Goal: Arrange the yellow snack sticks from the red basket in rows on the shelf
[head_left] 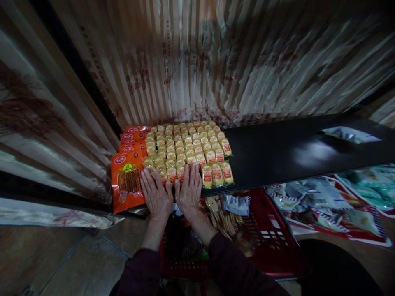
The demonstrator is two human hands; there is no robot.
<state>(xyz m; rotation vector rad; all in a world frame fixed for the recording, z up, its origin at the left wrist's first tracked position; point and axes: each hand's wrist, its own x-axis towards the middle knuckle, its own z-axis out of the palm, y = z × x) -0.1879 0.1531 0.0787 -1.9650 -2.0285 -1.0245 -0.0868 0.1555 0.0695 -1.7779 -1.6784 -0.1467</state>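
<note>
Rows of small yellow wrapped snack cakes (188, 144) stand packed together on a black shelf (271, 152). My left hand (157, 195) lies with fingers stretched out against the front row, at its left part. Beside it, my right hand (188, 191) rests flat against the same front row, fingers extended. The thumbs of both hands are close together. Neither hand grips anything. Orange snack bags (128, 181) stand in a file just left of my left hand. Three cakes (217, 174) to the right of my right hand show uncovered at the front edge.
A silvery packet (352, 134) lies at the shelf's right. Below the shelf a red basket (274, 246) holds packaged food. Several bags of wrapped goods (333, 205) are on the right below. A pleated printed curtain (200, 61) hangs behind, with a dark post (80, 70) at left.
</note>
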